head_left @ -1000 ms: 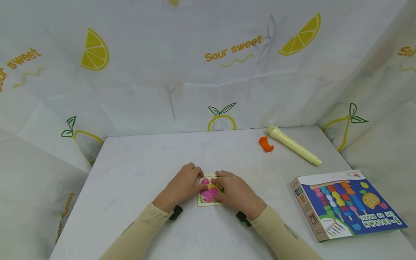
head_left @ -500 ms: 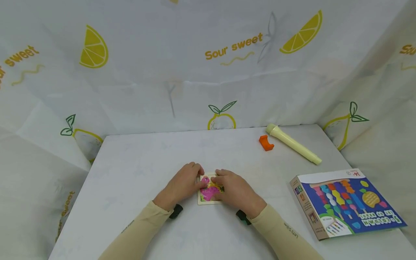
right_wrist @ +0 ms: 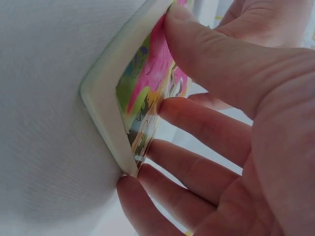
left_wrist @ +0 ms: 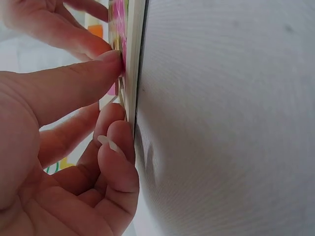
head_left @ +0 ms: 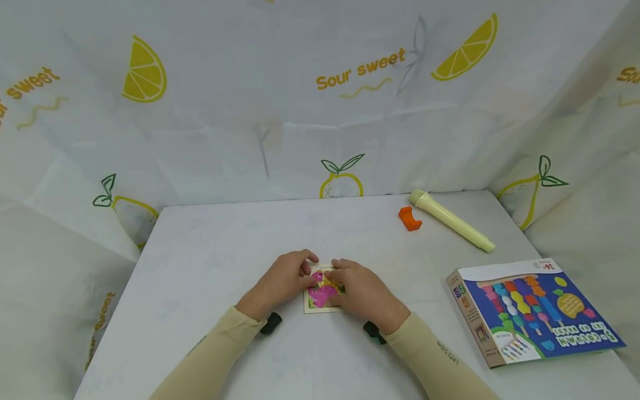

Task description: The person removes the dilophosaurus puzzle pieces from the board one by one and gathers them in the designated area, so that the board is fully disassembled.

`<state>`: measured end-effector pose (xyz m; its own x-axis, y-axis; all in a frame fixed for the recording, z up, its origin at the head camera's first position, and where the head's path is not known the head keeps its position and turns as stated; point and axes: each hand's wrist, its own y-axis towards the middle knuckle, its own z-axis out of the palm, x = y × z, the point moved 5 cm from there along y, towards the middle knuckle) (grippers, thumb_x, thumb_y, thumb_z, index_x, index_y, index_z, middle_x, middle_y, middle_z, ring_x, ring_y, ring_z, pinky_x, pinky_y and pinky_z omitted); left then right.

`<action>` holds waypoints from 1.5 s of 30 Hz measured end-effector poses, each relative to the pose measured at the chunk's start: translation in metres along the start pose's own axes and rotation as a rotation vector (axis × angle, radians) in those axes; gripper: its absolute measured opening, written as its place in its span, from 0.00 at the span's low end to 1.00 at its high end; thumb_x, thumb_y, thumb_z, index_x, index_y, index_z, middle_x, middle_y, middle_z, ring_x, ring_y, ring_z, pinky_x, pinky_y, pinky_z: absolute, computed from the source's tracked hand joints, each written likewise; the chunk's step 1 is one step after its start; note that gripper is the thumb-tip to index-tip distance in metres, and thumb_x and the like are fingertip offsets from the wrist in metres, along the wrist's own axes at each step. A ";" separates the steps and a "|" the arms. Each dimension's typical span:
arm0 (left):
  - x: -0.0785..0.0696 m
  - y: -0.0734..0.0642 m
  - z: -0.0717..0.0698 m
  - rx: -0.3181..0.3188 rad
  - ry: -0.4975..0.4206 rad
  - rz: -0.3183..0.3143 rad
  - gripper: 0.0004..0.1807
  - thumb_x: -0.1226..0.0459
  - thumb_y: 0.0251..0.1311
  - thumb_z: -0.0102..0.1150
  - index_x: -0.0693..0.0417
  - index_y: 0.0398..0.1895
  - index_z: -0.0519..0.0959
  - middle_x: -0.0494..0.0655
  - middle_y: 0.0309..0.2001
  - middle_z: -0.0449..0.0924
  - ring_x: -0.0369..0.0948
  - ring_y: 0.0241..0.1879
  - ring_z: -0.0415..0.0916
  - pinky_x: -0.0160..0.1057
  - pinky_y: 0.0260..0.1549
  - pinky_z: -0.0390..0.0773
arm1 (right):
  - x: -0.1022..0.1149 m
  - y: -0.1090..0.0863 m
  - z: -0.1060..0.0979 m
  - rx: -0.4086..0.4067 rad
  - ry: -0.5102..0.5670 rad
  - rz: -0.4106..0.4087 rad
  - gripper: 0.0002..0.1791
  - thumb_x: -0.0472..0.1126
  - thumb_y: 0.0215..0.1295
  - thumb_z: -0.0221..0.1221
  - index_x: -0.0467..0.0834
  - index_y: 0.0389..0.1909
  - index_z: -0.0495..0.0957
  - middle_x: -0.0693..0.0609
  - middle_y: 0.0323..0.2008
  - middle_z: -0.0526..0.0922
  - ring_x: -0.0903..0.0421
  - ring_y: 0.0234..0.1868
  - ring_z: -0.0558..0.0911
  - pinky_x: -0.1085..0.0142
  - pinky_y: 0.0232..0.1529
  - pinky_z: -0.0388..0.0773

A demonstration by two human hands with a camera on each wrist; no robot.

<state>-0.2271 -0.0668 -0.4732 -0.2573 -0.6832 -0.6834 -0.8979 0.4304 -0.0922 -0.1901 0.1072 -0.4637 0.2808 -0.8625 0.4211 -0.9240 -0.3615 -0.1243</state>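
Observation:
A small square jigsaw puzzle [head_left: 320,298] with a pink animal picture and a pale frame lies flat on the white table. At its left side my left hand [head_left: 281,279] rests, thumb on the picture and the other fingers bent by the frame's edge [left_wrist: 132,64]. My right hand [head_left: 369,293] covers the puzzle's right part. In the right wrist view its thumb [right_wrist: 197,42] touches the picture, the fairly straight fingers [right_wrist: 192,167] lie along the far side, and the little finger meets a corner of the frame [right_wrist: 101,108]. The seams under my hands are hidden.
At the right stands a blue toy box [head_left: 540,314] with bead pictures, lying flat. Behind it a pale yellow tapered stick [head_left: 452,221] lies aslant, with an orange notched block [head_left: 410,219] beside it. A lemon-print curtain [head_left: 240,128] hangs beyond the table's back edge.
My left fingers have shifted slightly toward the puzzle's far edge and spread there, the thumb staying on the picture. The right hand and the puzzle look nearly unmoved.

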 end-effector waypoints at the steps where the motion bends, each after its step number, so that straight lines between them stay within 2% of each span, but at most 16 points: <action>1: 0.000 0.000 0.000 0.002 0.007 0.006 0.18 0.59 0.68 0.75 0.49 0.58 0.84 0.39 0.36 0.79 0.38 0.37 0.75 0.37 0.41 0.78 | 0.000 0.000 0.000 -0.002 0.000 -0.003 0.30 0.50 0.62 0.79 0.47 0.64 0.87 0.45 0.74 0.79 0.44 0.78 0.75 0.47 0.73 0.77; 7: 0.002 0.001 -0.005 -0.006 -0.009 0.030 0.10 0.56 0.70 0.73 0.47 0.49 0.87 0.37 0.35 0.80 0.38 0.38 0.76 0.37 0.41 0.79 | 0.001 -0.001 -0.003 0.005 0.009 0.007 0.31 0.50 0.62 0.79 0.46 0.65 0.86 0.45 0.74 0.79 0.44 0.79 0.74 0.47 0.74 0.76; 10: 0.007 0.002 -0.009 0.006 -0.066 0.000 0.04 0.54 0.72 0.70 0.41 0.43 0.86 0.35 0.35 0.83 0.37 0.39 0.79 0.38 0.44 0.79 | 0.000 -0.003 -0.003 0.014 0.017 0.028 0.31 0.50 0.62 0.79 0.47 0.65 0.86 0.45 0.75 0.78 0.44 0.79 0.74 0.47 0.74 0.76; 13: 0.018 0.001 -0.020 0.031 -0.147 -0.058 0.04 0.52 0.73 0.69 0.37 0.41 0.87 0.37 0.36 0.87 0.39 0.39 0.82 0.41 0.45 0.79 | -0.002 -0.005 -0.002 0.016 0.025 0.042 0.31 0.51 0.62 0.78 0.47 0.66 0.86 0.46 0.75 0.78 0.44 0.79 0.74 0.47 0.75 0.75; 16: 0.036 -0.004 -0.041 0.029 -0.209 -0.104 0.06 0.51 0.72 0.70 0.39 0.43 0.88 0.42 0.37 0.90 0.43 0.40 0.84 0.42 0.45 0.78 | -0.003 -0.007 -0.001 0.019 0.031 0.053 0.32 0.52 0.62 0.78 0.48 0.67 0.85 0.47 0.76 0.77 0.45 0.79 0.73 0.47 0.76 0.74; 18: 0.055 -0.010 -0.060 -0.005 -0.224 -0.151 0.08 0.50 0.71 0.70 0.40 0.45 0.89 0.43 0.38 0.91 0.44 0.40 0.84 0.42 0.44 0.77 | -0.004 -0.007 -0.001 0.020 0.035 0.054 0.33 0.52 0.62 0.78 0.48 0.67 0.85 0.48 0.76 0.77 0.45 0.79 0.73 0.47 0.76 0.73; 23: 0.105 -0.032 -0.104 -0.082 -0.170 -0.287 0.13 0.49 0.72 0.69 0.45 0.49 0.88 0.43 0.41 0.91 0.43 0.43 0.82 0.41 0.46 0.74 | -0.003 -0.007 -0.001 0.021 0.043 0.054 0.33 0.51 0.61 0.79 0.48 0.67 0.85 0.48 0.76 0.77 0.44 0.79 0.73 0.47 0.77 0.72; 27: 0.128 -0.044 -0.123 -0.086 -0.119 -0.324 0.16 0.49 0.73 0.68 0.48 0.52 0.88 0.44 0.43 0.91 0.43 0.45 0.82 0.41 0.48 0.74 | -0.003 -0.006 -0.001 0.015 0.051 0.053 0.33 0.51 0.61 0.80 0.47 0.66 0.85 0.48 0.75 0.78 0.45 0.79 0.74 0.47 0.77 0.72; 34: 0.144 -0.054 -0.130 -0.070 -0.099 -0.354 0.16 0.49 0.72 0.69 0.49 0.51 0.89 0.42 0.40 0.90 0.42 0.43 0.81 0.41 0.48 0.75 | -0.002 -0.004 -0.003 0.026 0.049 0.029 0.36 0.52 0.61 0.80 0.45 0.68 0.82 0.48 0.75 0.77 0.45 0.78 0.74 0.47 0.76 0.73; 41: 0.148 -0.056 -0.131 -0.086 -0.086 -0.362 0.16 0.49 0.72 0.69 0.49 0.49 0.89 0.43 0.40 0.88 0.42 0.43 0.79 0.40 0.46 0.75 | -0.014 -0.006 -0.010 0.012 0.060 0.085 0.37 0.51 0.62 0.79 0.46 0.71 0.81 0.49 0.77 0.76 0.44 0.79 0.73 0.46 0.77 0.72; 45: 0.148 -0.055 -0.130 -0.092 -0.066 -0.368 0.16 0.48 0.72 0.69 0.48 0.49 0.90 0.43 0.43 0.88 0.42 0.44 0.78 0.40 0.47 0.74 | -0.019 -0.008 -0.011 0.007 0.071 0.083 0.36 0.51 0.62 0.79 0.45 0.69 0.82 0.49 0.76 0.77 0.43 0.78 0.74 0.45 0.77 0.71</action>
<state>-0.2621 -0.2683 -0.4747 0.1091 -0.7414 -0.6621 -0.9550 0.1067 -0.2768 -0.1908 0.1303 -0.4609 0.1844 -0.8625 0.4713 -0.9415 -0.2926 -0.1672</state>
